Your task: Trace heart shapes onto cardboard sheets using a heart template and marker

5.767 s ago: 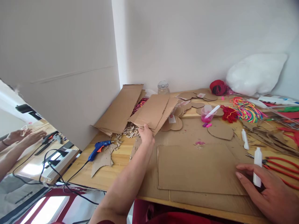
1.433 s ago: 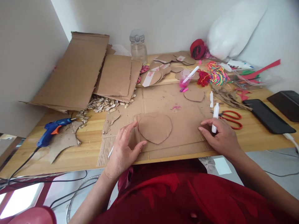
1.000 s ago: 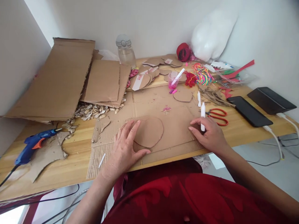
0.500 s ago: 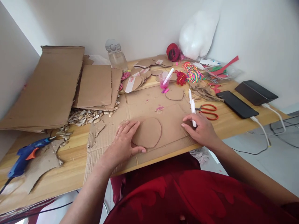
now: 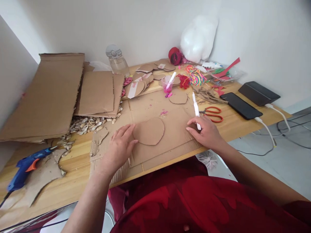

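Note:
My left hand (image 5: 121, 140) lies with its fingers stretched out, palm down, at the left edge of a rounded cardboard cutout (image 5: 149, 131). The cutout has a shallow notch at its top and rests on a flat cardboard sheet (image 5: 167, 150). To the right, my right hand (image 5: 205, 131) is closed around a white marker (image 5: 196, 111), which points up and away from me. Its lower end is hidden by the fingers. Just beyond the marker lies another slim white piece, partly overlapped by it. Orange-handled scissors (image 5: 213, 114) lie right of the marker.
Large cardboard pieces (image 5: 48, 94) and peanut shells (image 5: 86, 125) occupy the left, beside a blue glue gun (image 5: 26, 166). Behind are cutouts (image 5: 137, 87), a pink cup (image 5: 167, 84), colourful cords (image 5: 195, 76) and a bottle (image 5: 118, 61). A phone (image 5: 241, 105) lies right.
My left hand has slid left to the cutout's edge, uncovering more of it. The cutout appears shifted slightly up and left as the view moved. My right hand keeps the marker.

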`<action>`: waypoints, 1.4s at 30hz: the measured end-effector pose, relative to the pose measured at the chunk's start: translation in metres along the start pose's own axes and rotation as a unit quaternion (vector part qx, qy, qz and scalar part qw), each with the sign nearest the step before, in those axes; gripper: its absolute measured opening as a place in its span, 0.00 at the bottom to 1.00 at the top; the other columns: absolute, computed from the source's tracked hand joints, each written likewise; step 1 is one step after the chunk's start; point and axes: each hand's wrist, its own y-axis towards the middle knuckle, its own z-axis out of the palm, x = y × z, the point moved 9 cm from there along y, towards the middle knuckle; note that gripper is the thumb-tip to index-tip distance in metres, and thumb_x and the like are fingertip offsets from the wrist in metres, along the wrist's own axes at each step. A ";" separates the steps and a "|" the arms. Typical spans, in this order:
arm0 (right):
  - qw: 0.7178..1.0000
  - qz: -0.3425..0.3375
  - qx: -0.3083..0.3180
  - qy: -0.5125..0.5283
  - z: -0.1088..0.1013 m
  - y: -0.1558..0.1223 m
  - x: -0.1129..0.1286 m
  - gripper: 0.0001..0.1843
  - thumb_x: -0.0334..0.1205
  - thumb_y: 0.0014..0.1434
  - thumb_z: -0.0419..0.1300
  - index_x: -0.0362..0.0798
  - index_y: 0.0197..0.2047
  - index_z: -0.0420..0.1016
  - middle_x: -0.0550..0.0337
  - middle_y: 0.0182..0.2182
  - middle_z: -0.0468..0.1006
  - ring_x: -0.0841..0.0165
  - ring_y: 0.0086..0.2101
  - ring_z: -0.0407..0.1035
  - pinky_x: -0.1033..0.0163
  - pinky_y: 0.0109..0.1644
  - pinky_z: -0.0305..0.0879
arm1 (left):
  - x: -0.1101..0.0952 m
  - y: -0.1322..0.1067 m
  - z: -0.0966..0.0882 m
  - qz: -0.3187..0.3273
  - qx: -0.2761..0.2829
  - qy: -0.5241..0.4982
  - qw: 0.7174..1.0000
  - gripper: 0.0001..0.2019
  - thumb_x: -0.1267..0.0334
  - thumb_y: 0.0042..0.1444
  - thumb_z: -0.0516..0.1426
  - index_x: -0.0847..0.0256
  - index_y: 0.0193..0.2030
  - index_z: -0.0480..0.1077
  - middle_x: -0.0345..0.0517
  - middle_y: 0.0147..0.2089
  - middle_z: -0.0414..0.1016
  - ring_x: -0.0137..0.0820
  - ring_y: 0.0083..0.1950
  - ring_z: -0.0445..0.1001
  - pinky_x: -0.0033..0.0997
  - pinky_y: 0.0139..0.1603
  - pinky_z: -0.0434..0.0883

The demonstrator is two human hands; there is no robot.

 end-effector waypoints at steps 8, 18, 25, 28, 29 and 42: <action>0.999 -0.027 -0.018 -0.030 -0.001 0.000 0.000 0.05 0.43 0.64 0.63 0.53 0.42 0.74 0.58 0.34 0.80 0.58 0.36 0.71 0.52 0.44 0.65 | -0.042 0.034 0.028 -0.047 0.054 -0.013 0.997 0.56 0.41 0.50 0.70 0.57 0.79 0.48 0.64 0.79 0.54 0.63 0.80 0.48 0.74 0.75 0.49; 0.999 -0.037 -0.022 -0.013 0.001 0.002 -0.003 0.05 0.45 0.64 0.63 0.56 0.42 0.74 0.57 0.33 0.80 0.56 0.35 0.72 0.50 0.42 0.64 | -0.019 0.026 0.028 -0.063 0.102 -0.064 0.991 0.48 0.45 0.58 0.66 0.56 0.79 0.49 0.59 0.80 0.54 0.52 0.82 0.48 0.67 0.79 0.44; 0.999 -0.042 -0.021 -0.020 0.001 0.001 0.000 0.05 0.44 0.64 0.62 0.55 0.43 0.73 0.57 0.35 0.81 0.56 0.37 0.72 0.49 0.44 0.65 | 0.019 0.008 -0.012 -0.102 -0.028 -0.152 0.983 0.36 0.49 0.62 0.63 0.55 0.74 0.61 0.54 0.75 0.66 0.44 0.76 0.64 0.52 0.77 0.61; 0.998 -0.048 -0.025 -0.025 0.000 0.001 0.002 0.04 0.43 0.65 0.62 0.55 0.43 0.73 0.57 0.35 0.81 0.56 0.36 0.72 0.50 0.43 0.65 | 0.040 -0.008 -0.016 -0.149 -0.065 -0.202 0.966 0.34 0.52 0.62 0.63 0.55 0.73 0.63 0.54 0.70 0.73 0.42 0.69 0.73 0.50 0.73 0.67; 0.998 -0.049 -0.025 -0.025 0.000 0.001 0.002 0.04 0.43 0.65 0.62 0.55 0.43 0.73 0.57 0.35 0.81 0.57 0.36 0.72 0.50 0.43 0.65 | 0.043 -0.012 -0.015 -0.156 -0.068 -0.216 0.961 0.34 0.53 0.62 0.63 0.56 0.73 0.63 0.54 0.69 0.74 0.42 0.68 0.75 0.49 0.72 0.69; 0.999 -0.028 -0.015 -0.020 0.001 0.002 0.000 0.04 0.42 0.64 0.63 0.54 0.42 0.74 0.58 0.35 0.81 0.57 0.37 0.72 0.52 0.45 0.65 | 0.006 0.002 -0.006 -0.067 -0.007 -0.103 0.992 0.43 0.48 0.58 0.68 0.51 0.76 0.56 0.56 0.76 0.63 0.46 0.77 0.62 0.54 0.76 0.62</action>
